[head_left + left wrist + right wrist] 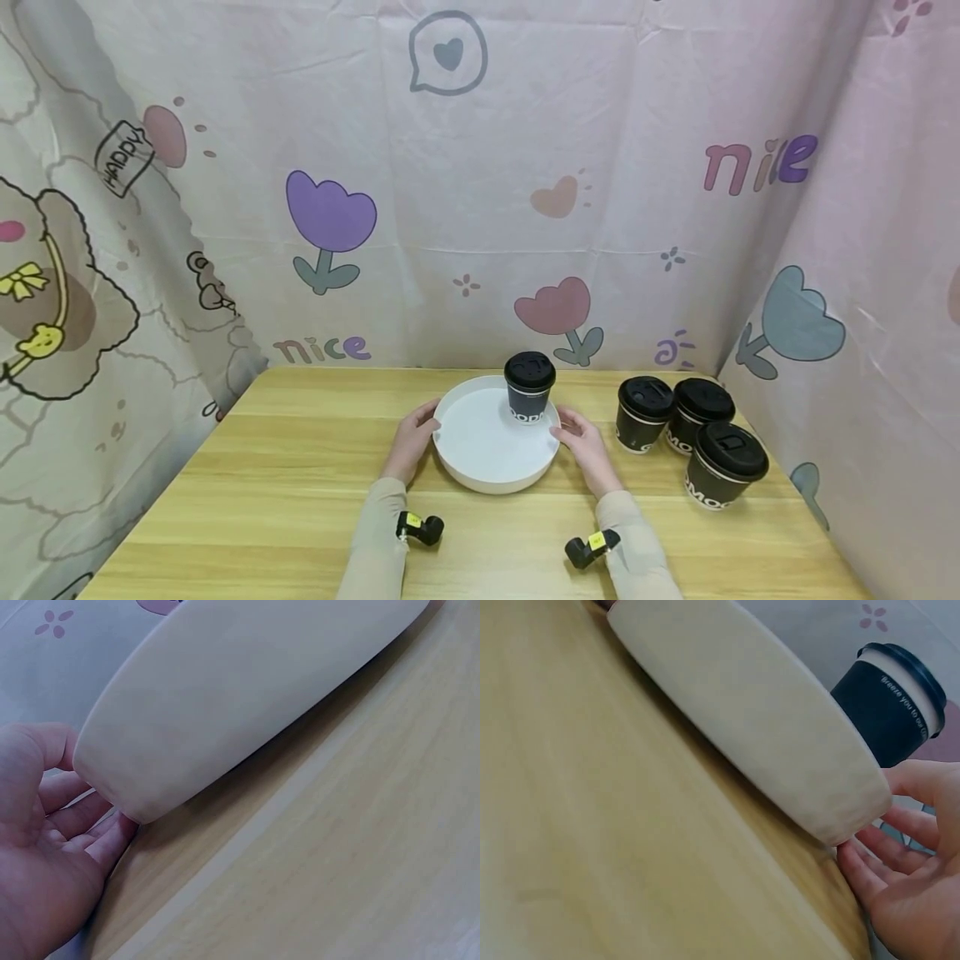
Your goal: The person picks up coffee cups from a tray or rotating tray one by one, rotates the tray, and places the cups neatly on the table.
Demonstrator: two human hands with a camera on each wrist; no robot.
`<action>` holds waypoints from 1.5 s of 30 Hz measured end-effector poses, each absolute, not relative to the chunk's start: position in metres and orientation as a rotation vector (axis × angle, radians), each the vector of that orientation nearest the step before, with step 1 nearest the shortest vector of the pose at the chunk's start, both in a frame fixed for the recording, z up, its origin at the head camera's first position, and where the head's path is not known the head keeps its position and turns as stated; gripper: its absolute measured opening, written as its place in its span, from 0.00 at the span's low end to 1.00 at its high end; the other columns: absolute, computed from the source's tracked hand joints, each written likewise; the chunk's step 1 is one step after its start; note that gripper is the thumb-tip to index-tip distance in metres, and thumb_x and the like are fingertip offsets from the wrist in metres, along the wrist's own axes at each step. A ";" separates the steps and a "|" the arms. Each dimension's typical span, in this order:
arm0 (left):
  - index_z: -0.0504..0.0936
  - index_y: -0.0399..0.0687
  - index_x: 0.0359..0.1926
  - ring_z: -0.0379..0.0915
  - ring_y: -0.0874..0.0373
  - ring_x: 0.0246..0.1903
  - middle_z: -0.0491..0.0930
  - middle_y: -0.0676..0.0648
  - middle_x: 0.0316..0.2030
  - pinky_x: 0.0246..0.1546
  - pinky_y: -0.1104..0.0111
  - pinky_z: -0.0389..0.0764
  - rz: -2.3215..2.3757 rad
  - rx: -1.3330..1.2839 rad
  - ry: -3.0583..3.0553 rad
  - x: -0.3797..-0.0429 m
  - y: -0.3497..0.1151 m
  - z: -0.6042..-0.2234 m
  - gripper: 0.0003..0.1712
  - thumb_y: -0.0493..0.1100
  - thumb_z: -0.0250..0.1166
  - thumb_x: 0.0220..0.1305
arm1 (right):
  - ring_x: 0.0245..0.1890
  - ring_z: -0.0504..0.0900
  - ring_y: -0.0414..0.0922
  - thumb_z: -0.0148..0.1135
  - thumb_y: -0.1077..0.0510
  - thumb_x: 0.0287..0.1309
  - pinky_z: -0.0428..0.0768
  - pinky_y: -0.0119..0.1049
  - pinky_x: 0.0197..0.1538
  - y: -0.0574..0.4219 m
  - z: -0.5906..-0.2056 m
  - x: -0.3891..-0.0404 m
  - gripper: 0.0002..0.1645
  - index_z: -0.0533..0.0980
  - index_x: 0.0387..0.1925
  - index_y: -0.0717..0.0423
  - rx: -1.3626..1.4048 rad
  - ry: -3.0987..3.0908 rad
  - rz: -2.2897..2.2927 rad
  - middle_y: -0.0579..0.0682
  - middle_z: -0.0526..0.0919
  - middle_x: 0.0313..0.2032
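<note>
A round white tray [480, 454] with a raised side is held between both hands, close over the wooden table. My left hand [412, 442] grips its left edge, thumb at the rim and fingers at the lower side, as the left wrist view shows. On the opposite edge my right hand [587, 447] grips in the same way, its fingertips [847, 851] by the tray's bottom edge. A black paper coffee cup [529, 390] with a black lid stands upright on the tray, toward its back right. In the right wrist view the cup [885, 705] shows behind the tray's side.
Three more lidded black coffee cups, a left one [641, 417], a back one [701, 408] and a front one [723, 467], stand grouped at the table's right. The wooden table [285, 492] meets a printed curtain [450, 167] at the back and sides.
</note>
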State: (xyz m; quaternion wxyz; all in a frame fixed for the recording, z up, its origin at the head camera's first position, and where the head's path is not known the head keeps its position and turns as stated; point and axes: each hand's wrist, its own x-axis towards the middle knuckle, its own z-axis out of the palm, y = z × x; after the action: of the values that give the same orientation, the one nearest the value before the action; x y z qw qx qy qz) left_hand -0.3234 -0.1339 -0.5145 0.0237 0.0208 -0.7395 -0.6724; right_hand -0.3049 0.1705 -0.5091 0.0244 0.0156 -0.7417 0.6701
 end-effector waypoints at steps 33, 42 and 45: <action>0.69 0.42 0.67 0.67 0.44 0.66 0.72 0.38 0.65 0.69 0.51 0.66 -1.878 -0.334 -2.274 -0.299 -0.123 -0.442 0.26 0.35 0.56 0.68 | 0.68 0.66 0.59 0.55 0.61 0.65 0.67 0.53 0.70 0.172 -0.515 -0.308 0.31 0.63 0.68 0.65 0.072 -2.268 2.152 0.67 0.68 0.66; 0.75 0.44 0.63 0.71 0.45 0.62 0.78 0.42 0.60 0.68 0.47 0.66 -1.622 -0.657 -2.450 -0.272 -0.102 -0.438 0.23 0.36 0.59 0.67 | 0.68 0.66 0.59 0.52 0.62 0.67 0.69 0.44 0.67 0.172 -0.512 -0.307 0.29 0.63 0.68 0.67 0.077 -2.258 2.169 0.68 0.68 0.66; 0.77 0.46 0.61 0.72 0.48 0.62 0.79 0.45 0.59 0.67 0.49 0.68 -1.505 -0.734 -2.520 -0.263 -0.097 -0.441 0.22 0.36 0.60 0.66 | 0.69 0.66 0.59 0.52 0.62 0.68 0.69 0.44 0.67 0.173 -0.512 -0.307 0.30 0.62 0.68 0.68 0.085 -2.266 2.163 0.68 0.67 0.67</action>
State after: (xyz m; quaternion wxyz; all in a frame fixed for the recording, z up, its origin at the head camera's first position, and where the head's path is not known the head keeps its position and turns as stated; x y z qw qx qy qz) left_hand -0.2632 -0.0968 -0.4413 0.0578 -0.2422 -0.8315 -0.4966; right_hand -0.3067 0.1725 -0.5124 0.0038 0.0270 -0.7231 0.6902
